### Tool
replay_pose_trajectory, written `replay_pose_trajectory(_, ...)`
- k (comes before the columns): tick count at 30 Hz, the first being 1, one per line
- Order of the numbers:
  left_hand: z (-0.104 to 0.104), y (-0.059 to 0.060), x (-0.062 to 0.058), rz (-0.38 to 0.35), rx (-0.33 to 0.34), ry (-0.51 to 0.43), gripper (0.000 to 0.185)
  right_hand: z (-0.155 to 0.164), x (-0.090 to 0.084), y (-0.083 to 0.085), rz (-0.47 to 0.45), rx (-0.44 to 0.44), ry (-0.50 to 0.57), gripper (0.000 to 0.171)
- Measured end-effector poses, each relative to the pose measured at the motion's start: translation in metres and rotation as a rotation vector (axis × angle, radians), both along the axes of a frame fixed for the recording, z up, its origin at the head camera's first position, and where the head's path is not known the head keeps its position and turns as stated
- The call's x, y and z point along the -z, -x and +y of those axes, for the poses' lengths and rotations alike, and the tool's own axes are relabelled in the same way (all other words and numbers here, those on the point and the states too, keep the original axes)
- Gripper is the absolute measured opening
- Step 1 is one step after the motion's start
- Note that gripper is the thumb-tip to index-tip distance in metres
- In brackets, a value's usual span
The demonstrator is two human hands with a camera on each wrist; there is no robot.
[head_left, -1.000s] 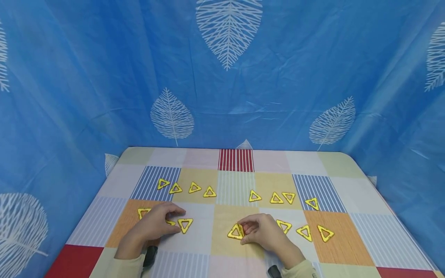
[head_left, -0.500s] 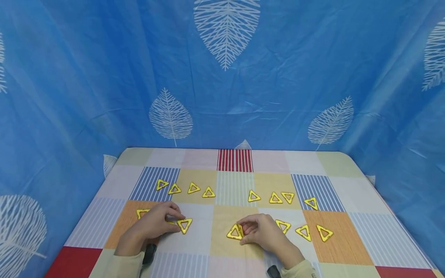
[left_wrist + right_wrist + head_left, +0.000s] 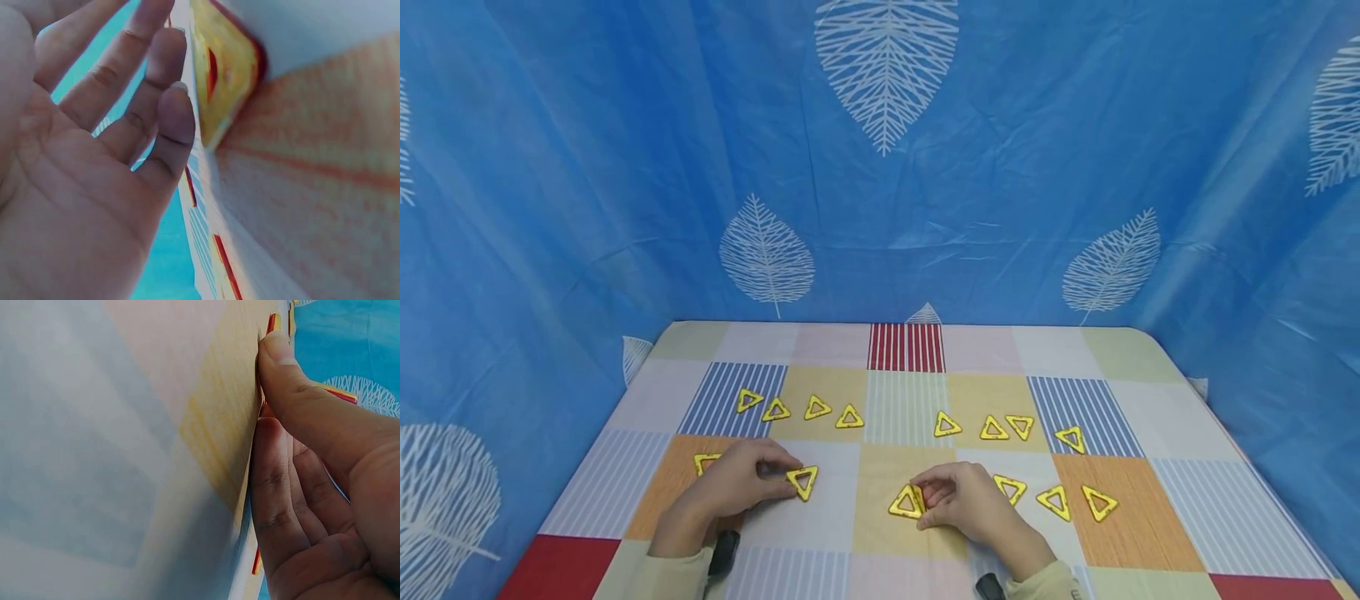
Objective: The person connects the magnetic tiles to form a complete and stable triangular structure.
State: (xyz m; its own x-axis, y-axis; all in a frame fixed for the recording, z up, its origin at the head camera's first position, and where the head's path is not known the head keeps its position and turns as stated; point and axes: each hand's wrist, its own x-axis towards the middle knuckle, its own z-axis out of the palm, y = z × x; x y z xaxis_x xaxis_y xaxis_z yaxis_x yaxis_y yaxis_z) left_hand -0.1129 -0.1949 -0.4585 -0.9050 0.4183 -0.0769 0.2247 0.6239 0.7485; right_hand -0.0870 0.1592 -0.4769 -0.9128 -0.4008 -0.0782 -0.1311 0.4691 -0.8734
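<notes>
In the head view, my left hand (image 3: 748, 479) pinches a yellow triangle tile (image 3: 802, 482) with a triangular hole, thumb and index finger at its left edge. Beneath that hand lies another yellow tile (image 3: 228, 69), seen in the left wrist view and hidden from the head view. My right hand (image 3: 966, 500) holds a yellow triangle tile (image 3: 920, 498) between thumb and fingers, tilted up at the side of a flat triangle tile (image 3: 904, 502). From the right wrist, the thumb (image 3: 281, 350) is at the red-and-yellow edge of a tile, low over the cloth.
Two groups of yellow tiles lie along the back, one at left (image 3: 816, 407) and one at right (image 3: 994, 428). More flat tiles (image 3: 1055, 503) are right of my right hand, and one (image 3: 706, 462) is left of my left hand. A patchwork cloth (image 3: 910, 575) covers the table before a blue curtain (image 3: 880, 208).
My left thumb and index finger have closed on the tile beside them, and it has shifted slightly up and right. The right hand and its tiles have stayed in place.
</notes>
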Motion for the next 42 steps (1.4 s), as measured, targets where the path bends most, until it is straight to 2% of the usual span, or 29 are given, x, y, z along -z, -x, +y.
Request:
replay_pose_trajectory(7,0.012,-0.002,-0.004,-0.040,-0.103,-0.031,0.023,0.000,0.000,-0.001,-0.006,0.003,0.000,0.043)
replay_pose_trajectory(12,0.018,-0.004,-0.006,-0.018,-0.125,-0.041,0.022,0.000,0.000,-0.001,-0.004,-0.001,0.000,0.043)
replay_pose_trajectory(17,0.025,-0.004,-0.003,-0.011,-0.117,-0.052,0.021,0.001,0.001,-0.002,0.004,0.001,-0.002,0.043)
replay_pose_trajectory(25,0.042,-0.005,0.000,0.037,-0.046,-0.129,0.020,0.000,0.001,-0.002,0.012,0.002,-0.003,0.043)
replay_pose_trajectory(30,0.060,-0.005,0.000,0.059,0.042,-0.169,0.022,-0.001,-0.001,-0.001,0.020,0.003,-0.007,0.043)
replay_pose_trajectory(37,0.087,-0.003,0.003,0.045,0.155,-0.206,0.021,-0.001,0.000,-0.002,0.037,0.001,-0.021,0.042)
replay_pose_trajectory(42,0.102,-0.002,0.006,0.026,0.184,-0.197,0.020,0.000,0.001,-0.002,0.047,-0.002,-0.033,0.042)
